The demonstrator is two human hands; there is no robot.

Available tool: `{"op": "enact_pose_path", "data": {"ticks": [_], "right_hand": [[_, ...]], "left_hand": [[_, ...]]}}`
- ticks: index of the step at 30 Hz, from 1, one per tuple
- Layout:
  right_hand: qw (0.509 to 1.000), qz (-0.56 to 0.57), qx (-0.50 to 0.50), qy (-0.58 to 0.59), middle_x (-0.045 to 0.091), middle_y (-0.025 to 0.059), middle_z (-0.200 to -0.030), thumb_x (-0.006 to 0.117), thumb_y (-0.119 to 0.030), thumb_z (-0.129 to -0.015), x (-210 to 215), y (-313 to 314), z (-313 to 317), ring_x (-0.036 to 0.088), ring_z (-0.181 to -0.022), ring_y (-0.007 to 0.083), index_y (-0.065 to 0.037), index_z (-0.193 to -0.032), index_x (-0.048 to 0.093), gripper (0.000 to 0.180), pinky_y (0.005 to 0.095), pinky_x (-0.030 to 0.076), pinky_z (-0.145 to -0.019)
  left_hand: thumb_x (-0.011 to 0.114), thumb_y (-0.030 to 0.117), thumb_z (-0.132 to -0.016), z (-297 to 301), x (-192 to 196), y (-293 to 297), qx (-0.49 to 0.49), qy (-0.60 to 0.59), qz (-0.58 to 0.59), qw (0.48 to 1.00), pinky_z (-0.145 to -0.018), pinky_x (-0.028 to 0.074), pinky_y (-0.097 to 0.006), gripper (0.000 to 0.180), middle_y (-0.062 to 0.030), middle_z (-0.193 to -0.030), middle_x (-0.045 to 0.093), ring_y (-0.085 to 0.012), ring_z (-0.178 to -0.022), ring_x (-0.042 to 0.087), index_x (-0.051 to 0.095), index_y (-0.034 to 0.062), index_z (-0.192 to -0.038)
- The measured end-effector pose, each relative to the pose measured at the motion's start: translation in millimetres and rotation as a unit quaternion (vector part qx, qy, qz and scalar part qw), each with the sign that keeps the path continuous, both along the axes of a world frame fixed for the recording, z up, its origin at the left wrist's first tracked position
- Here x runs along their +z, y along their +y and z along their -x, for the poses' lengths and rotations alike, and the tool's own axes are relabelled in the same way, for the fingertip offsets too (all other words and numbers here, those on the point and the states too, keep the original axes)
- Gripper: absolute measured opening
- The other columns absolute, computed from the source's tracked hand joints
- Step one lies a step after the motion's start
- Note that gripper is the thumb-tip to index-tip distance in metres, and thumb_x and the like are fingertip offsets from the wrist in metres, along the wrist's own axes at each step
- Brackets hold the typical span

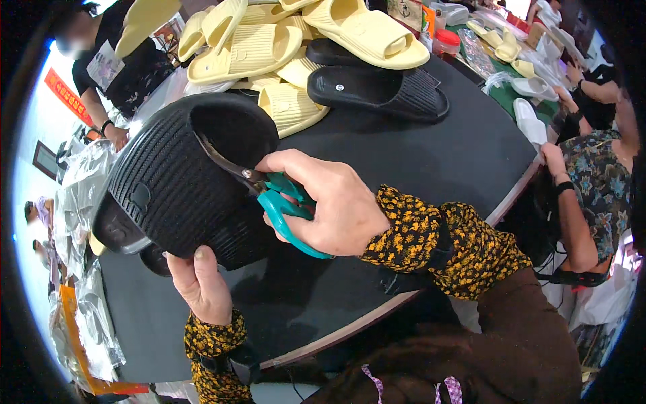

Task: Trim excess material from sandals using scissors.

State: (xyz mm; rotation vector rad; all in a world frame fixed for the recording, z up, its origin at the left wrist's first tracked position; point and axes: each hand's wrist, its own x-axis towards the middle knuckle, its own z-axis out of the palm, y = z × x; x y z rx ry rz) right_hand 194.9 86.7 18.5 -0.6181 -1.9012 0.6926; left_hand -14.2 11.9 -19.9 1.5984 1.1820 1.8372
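A black ribbed slide sandal (168, 182) is tilted up over the table at the left. My left hand (202, 286) grips its lower edge, thumb and fingers closed on it. Teal-handled scissors (286, 219) sit in my right hand (330, 202), whose fingers are wrapped round the handles. The blades lie against the rim of the sandal's strap opening; their tips are hard to make out against the black. Part of another black sole shows beneath the sandal, near my left hand.
Yellow slides (245, 50) are heaped at the far side of the dark table (464, 148), with more black slides (377, 87) beside them. Clear plastic bags (91, 202) lie along the left. A co-worker (121, 67) stands far left; another person (592, 168) at the right holds a white slide (529, 121).
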Motion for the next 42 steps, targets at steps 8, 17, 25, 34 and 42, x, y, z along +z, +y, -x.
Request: {"op": "enact_pose_path", "data": {"ticks": [8, 17, 25, 34, 42], "right_hand": [[0.997, 0.057, 0.047, 0.016, 0.061, 0.0098, -0.077, 0.065, 0.001, -0.074, 1, -2, 0, 0.064, -0.064, 0.0152, 0.0, -0.109, 0.05, 0.037, 0.0275, 0.05, -0.06], [0.997, 0.063, 0.04, 0.031, 0.058, 0.0049, -0.076, 0.065, 0.0, -0.075, 5, -4, 2, 0.058, -0.067, 0.0069, 0.0, -0.111, 0.049, 0.039, 0.0222, 0.047, -0.062], [0.994, 0.087, 0.002, 0.061, 0.056, 0.0032, -0.078, 0.064, -0.001, -0.076, 5, -2, 4, 0.054, -0.072, 0.006, 0.0, -0.115, 0.047, 0.043, 0.0213, 0.046, -0.066], [0.99, 0.123, -0.014, 0.067, 0.059, 0.0067, -0.078, 0.068, -0.006, -0.076, 6, -6, 1, 0.057, -0.07, 0.008, 0.001, -0.113, 0.049, 0.042, 0.0238, 0.048, -0.064], [0.972, 0.171, 0.051, 0.154, 0.056, 0.0039, -0.08, 0.061, -0.002, -0.078, 22, -9, -3, 0.054, -0.07, 0.007, 0.001, -0.116, 0.046, 0.042, 0.021, 0.046, -0.062]], "left_hand": [[0.045, 0.013, -0.093, -1, 2, -2, 0.003, 0.02, 0.008, 1.0, -0.1, 0.027, -0.03, 0.042, -0.0097, -0.127, 0.046, -0.0175, -0.117, 0.042, 0.036, -0.0019, -0.131], [0.042, 0.008, -0.092, -2, 19, -8, 0.023, 0.017, 0.082, 0.996, -0.088, 0.036, -0.023, 0.043, -0.009, -0.121, 0.048, -0.01, -0.101, 0.047, 0.032, -0.0024, -0.132], [0.043, -0.001, -0.085, -7, 41, 4, -0.078, -0.176, 0.037, 0.981, -0.099, 0.032, -0.032, 0.052, -0.0146, -0.132, 0.042, -0.0211, -0.118, 0.044, 0.027, -0.0027, -0.135], [0.047, -0.005, -0.081, -6, 44, 3, -0.083, -0.135, 0.134, 0.978, -0.061, 0.033, -0.017, 0.051, 0.0001, -0.084, 0.051, -0.003, -0.068, 0.04, 0.032, -0.0037, -0.13], [0.051, -0.003, -0.08, -14, 41, 40, -0.125, -0.123, 0.27, 0.947, -0.063, 0.042, -0.021, 0.04, -0.0064, -0.085, 0.056, -0.0098, -0.078, 0.052, 0.04, -0.0027, -0.119]]}}
